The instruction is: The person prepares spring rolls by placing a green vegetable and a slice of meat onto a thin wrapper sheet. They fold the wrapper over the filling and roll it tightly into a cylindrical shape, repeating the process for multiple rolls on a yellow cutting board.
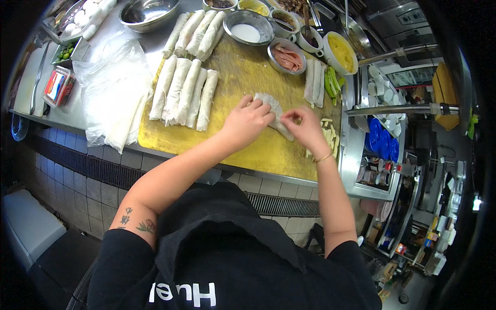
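Note:
My left hand [250, 123] curls its fingers over a partly rolled thin wrapper [274, 101] on the yellow cutting board [236, 153]. At the other end of that roll, my right hand [304, 126] has thumb and forefinger pinched on its edge. The filling inside is hidden. Finished rolls [188, 93] lie side by side in a front group, with more rolls [197, 33] behind them. Pale cut sticks [329, 135] are scattered by my right wrist. Past my right hand lie a few slim rolls [314, 83] and green pepper strips [332, 83].
A steel bowl of white liquid [248, 33], a bowl of pink sliced meat [286, 58] and a bowl of yellow filling [341, 52] line the back. Wrappers in a plastic bag [116, 85] lie left. A metal rail [403, 109] juts out at right.

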`<state>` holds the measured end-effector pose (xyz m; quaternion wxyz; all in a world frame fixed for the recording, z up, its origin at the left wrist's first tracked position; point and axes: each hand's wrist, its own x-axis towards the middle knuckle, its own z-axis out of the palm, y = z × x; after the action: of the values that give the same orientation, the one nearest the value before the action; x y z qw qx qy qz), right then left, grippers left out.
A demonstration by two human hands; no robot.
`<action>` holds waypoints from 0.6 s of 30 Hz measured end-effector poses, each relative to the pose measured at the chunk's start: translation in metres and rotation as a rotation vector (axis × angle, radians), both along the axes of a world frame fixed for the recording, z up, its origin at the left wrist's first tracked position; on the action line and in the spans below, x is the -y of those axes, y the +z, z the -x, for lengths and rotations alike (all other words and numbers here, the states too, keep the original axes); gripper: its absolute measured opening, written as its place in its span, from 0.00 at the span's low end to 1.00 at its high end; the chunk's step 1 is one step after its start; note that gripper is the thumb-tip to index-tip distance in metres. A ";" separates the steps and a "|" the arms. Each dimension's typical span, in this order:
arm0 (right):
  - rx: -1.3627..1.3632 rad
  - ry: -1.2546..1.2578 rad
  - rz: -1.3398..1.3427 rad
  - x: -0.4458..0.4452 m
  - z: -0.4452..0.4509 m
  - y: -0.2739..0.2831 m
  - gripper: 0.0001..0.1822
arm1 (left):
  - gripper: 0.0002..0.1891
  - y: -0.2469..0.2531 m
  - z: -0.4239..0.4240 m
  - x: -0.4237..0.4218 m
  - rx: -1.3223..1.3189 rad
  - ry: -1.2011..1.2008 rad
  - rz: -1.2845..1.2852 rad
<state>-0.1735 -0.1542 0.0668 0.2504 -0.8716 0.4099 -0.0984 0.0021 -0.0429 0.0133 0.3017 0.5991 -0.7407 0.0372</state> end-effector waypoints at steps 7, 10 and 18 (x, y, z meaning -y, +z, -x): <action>0.256 0.273 0.166 0.117 -0.175 0.012 0.16 | 0.16 -0.001 0.004 -0.014 0.012 0.037 0.087; -0.096 0.193 0.174 0.153 -0.222 -0.017 0.17 | 0.19 -0.003 0.006 -0.011 0.017 0.006 0.022; -0.176 0.404 0.070 0.168 -0.223 -0.011 0.17 | 0.18 -0.007 0.011 -0.016 -0.022 0.094 0.063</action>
<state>0.0493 -0.3218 0.0558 0.1978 -0.9494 0.2434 0.0159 -0.0087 -0.0267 0.0059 0.3263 0.6239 -0.7069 0.0683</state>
